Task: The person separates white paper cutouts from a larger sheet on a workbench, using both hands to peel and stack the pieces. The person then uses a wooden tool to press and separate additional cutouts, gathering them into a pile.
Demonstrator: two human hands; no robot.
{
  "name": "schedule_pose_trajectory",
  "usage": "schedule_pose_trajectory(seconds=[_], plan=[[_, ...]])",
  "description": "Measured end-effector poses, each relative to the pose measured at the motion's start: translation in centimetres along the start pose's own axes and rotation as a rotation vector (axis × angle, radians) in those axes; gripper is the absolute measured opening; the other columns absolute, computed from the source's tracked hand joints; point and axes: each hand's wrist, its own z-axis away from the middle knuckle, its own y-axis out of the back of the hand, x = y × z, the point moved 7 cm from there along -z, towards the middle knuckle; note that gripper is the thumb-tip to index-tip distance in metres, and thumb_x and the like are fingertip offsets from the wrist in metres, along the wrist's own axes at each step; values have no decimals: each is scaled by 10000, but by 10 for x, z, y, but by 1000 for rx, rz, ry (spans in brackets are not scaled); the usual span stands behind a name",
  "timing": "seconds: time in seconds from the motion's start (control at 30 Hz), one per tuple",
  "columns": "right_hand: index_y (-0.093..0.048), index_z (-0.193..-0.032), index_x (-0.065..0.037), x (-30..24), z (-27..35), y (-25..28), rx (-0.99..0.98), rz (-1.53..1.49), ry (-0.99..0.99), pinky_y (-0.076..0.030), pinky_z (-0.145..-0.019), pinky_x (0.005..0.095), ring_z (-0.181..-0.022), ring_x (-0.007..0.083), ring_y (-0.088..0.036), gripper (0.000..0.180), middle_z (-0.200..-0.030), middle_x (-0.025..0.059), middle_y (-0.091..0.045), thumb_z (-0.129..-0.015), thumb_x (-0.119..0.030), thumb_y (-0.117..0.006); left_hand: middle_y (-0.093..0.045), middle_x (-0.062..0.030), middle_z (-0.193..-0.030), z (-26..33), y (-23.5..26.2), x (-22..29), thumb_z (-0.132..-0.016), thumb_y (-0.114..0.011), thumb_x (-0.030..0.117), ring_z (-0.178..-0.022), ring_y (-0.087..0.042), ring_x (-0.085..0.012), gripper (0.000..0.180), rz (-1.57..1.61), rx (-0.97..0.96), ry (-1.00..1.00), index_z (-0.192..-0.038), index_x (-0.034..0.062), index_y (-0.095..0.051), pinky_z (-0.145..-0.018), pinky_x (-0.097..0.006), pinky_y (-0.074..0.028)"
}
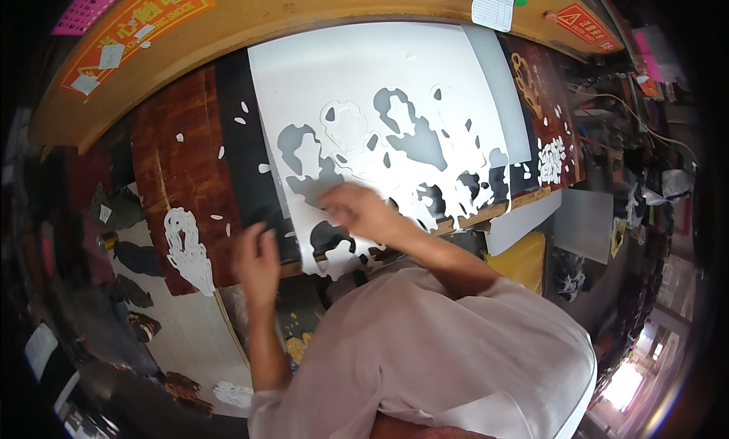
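Note:
A large white sheet (364, 59) lies across the bench, its near half full of cut-out holes and outlined shapes. My right hand (363, 213) is over the sheet's near left part, fingers curled down at the cut area; whatever they pinch is hidden. At the bench's front edge, my left hand (258, 263) hovers, slightly blurred, with its fingers apart and nothing seen in them. Just left of it rests a stack of white cut-out pieces (186, 245) on the reddish-brown board (182, 166). The sheet's ragged near edge (334, 266) hangs over the bench front.
At the right end of the bench are a heap of small white scraps (551, 162) and a tan outline-shaped cutting die (524, 84). Loose white bits (241, 121) dot the dark strip on the left. A yellow machine beam (319, 18) spans the far side.

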Motion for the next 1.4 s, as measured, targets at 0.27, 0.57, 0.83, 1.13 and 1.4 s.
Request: schedule_pose_trajectory(seconds=[0.27,0.57,0.83,1.13,1.4], plan=[[-685,-1314,5,79,61,159,230,249,-107,-547,-1000,458,-1125,397,-666,424,-1235,228,-710,-892,-8,-642,-485,-280,-1550,-27,-206,178,-767,-908,313,-1477,-414,-463,860,-283,-274,-388,-1435,-89,-545,-1229,-514,-351],[-716,-1265,-14,111,60,145,146,210,-43,-508,-1051,453,-1202,385,-614,380,-1292,177,-673,-889,-61,-691,-556,-259,-1459,-13,-214,180,-824,-852,322,-1366,-519,-447,669,-491,-276,-553,-1335,-62,-657,-1125,-503,-468],[-725,-1251,-24,102,55,151,120,247,-22,-509,-1029,466,-1167,387,-611,375,-1255,179,-673,-890,-122,-698,-632,-216,-1380,-26,-194,178,-910,-774,256,-1280,-588,-412,538,-260,-304,-373,-1364,-8,-659,-1072,-466,-509],[-704,-1297,-30,84,44,154,98,389,-214,-513,-1012,481,-1130,420,-631,438,-1214,220,-688,-934,-274,-714,-427,-195,-1527,-36,-206,177,-646,-947,356,-1366,-447,-391,1077,-559,-508,-395,-1529,-16,-456,-1077,-508,-428],[-762,-1156,39,105,8,137,-287,1,-654,-555,-847,434,-969,338,-722,579,-1027,212,-760,-815,-424,-832,-538,-230,-1465,-30,-176,142,-807,-889,326,-1337,-519,-426,841,-95,-506,-334,-1468,-56,-536,-1114,-481,-455]])
